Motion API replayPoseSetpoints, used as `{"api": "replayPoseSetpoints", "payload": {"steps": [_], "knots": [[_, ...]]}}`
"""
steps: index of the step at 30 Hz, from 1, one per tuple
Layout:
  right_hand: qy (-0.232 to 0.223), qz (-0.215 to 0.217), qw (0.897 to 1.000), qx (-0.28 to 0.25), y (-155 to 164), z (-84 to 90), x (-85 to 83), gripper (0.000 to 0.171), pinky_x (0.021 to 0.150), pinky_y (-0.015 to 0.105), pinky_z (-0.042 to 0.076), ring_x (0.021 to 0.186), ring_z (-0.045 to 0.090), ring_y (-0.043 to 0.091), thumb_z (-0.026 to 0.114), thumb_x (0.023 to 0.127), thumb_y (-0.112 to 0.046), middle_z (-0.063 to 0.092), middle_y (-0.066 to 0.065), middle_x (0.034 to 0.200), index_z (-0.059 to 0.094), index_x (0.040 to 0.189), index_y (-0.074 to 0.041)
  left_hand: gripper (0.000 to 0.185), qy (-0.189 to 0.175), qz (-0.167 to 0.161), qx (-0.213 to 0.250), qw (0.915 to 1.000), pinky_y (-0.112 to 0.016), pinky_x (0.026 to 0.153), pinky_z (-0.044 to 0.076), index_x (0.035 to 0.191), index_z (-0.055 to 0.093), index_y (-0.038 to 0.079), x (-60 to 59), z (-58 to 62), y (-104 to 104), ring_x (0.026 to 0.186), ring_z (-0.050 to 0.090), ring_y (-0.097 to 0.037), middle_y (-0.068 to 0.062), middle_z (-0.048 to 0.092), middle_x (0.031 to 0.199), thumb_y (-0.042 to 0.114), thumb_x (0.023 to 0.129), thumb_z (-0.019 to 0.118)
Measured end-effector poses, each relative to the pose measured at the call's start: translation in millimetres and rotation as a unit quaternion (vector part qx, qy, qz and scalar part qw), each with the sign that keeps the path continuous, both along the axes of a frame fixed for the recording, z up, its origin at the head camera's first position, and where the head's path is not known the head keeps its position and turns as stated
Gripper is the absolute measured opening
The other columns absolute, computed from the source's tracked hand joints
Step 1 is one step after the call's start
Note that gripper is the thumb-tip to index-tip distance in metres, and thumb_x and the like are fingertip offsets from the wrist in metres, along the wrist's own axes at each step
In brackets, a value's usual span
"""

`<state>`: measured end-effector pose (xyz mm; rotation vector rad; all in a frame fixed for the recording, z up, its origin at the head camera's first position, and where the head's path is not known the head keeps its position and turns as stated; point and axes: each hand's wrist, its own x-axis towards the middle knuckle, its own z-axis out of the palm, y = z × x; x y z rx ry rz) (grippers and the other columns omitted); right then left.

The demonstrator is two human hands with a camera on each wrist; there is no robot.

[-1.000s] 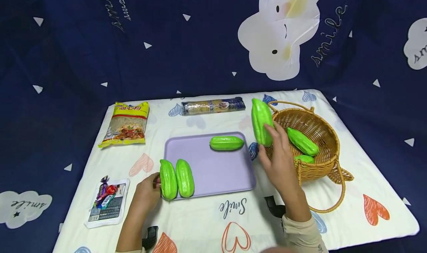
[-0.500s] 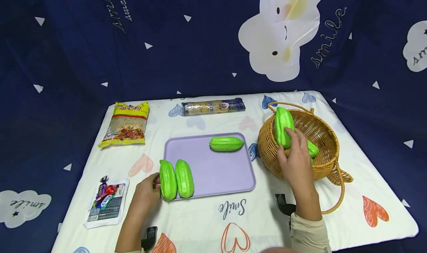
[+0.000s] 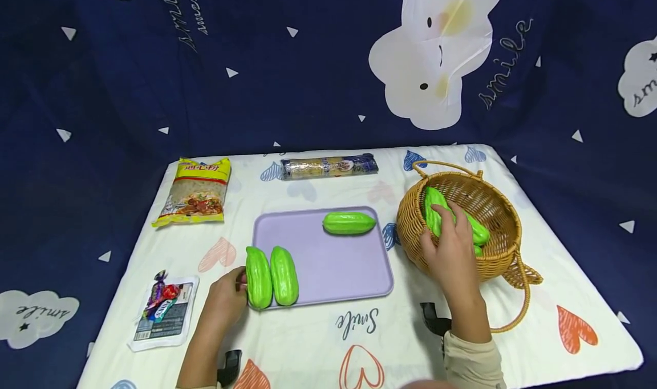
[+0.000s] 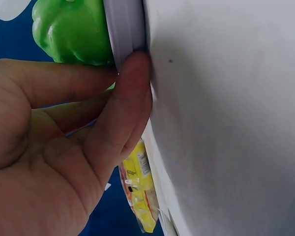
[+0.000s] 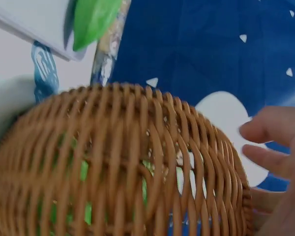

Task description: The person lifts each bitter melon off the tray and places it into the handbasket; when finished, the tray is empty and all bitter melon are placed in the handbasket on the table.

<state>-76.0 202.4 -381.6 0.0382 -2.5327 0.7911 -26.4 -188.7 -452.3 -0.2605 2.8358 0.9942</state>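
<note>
From the head view, the right hand (image 3: 451, 252) reaches into the wicker basket (image 3: 503, 252), fingers resting on a green gourd (image 3: 433, 209) that lies inside against other green ones (whether it is gripped or only touched, I cannot tell). The left hand (image 3: 226, 298) sits at the near-left corner of the lilac tray (image 3: 333, 263), beside two gourds (image 3: 272, 275) standing side by side; a single gourd (image 3: 349, 222) lies at the tray's far edge.

In the left wrist view, the thumb (image 4: 123, 113) presses the tray rim (image 4: 125, 27), fingers loosely extended.

The right wrist view shows the basket wall (image 5: 118, 167) close up, with relaxed fingers (image 5: 270, 147) above its rim.
</note>
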Motion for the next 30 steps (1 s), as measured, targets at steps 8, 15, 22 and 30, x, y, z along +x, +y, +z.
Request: {"api": "replayPoseSetpoints", "payload": {"steps": [8, 15, 22, 30], "knots": [[0.05, 0.115, 0.99, 0.057, -51, -13.7, 5.6, 0.042, 0.1, 0.057, 0.039, 0.125, 0.045, 0.04, 0.067, 0.085, -0.015, 0.048, 0.022, 0.137, 0.058, 0.125, -0.005, 0.042, -0.001, -0.001, -0.005, 1.0, -0.054, 0.087, 0.046, 0.13, 0.053, -0.009, 0.3, 1.2, -2, 0.096, 0.058, -0.034, -0.023, 0.064, 0.107, -0.002, 0.089, 0.052], [-0.07, 0.275, 0.95, 0.134, -114, -35.7, 23.3, 0.059, 0.101, 0.05, 0.043, 0.128, 0.047, 0.033, 0.068, 0.089, -0.029, 0.044, 0.016, 0.144, 0.046, 0.142, -0.018, 0.041, 0.005, -0.003, -0.004, 1.0, -0.052, 0.086, 0.046, 0.129, 0.054, -0.01, 0.7, 0.1, 0, 0.093, 0.058, -0.033, -0.023, 0.064, 0.105, -0.003, 0.088, 0.052], [-0.122, 0.358, 0.909, 0.175, -148, -49.8, 32.9, 0.065, 0.098, 0.048, 0.047, 0.128, 0.048, 0.035, 0.065, 0.091, -0.039, 0.035, 0.019, 0.151, 0.036, 0.149, -0.026, 0.04, 0.015, -0.001, -0.005, 0.9999, -0.052, 0.086, 0.046, 0.128, 0.055, -0.01, 0.4, 1.3, 2, 0.093, 0.059, -0.033, -0.021, 0.064, 0.101, -0.003, 0.088, 0.052], [-0.176, 0.396, 0.88, 0.193, -158, -56.2, 31.8, 0.062, 0.098, 0.046, 0.047, 0.125, 0.051, 0.036, 0.064, 0.091, -0.041, 0.032, 0.02, 0.153, 0.039, 0.148, -0.034, 0.04, 0.014, 0.002, -0.004, 0.9999, -0.052, 0.086, 0.046, 0.128, 0.055, -0.01, 1.4, 1.7, 2, 0.093, 0.058, -0.033, -0.021, 0.064, 0.102, -0.003, 0.088, 0.052]]}}
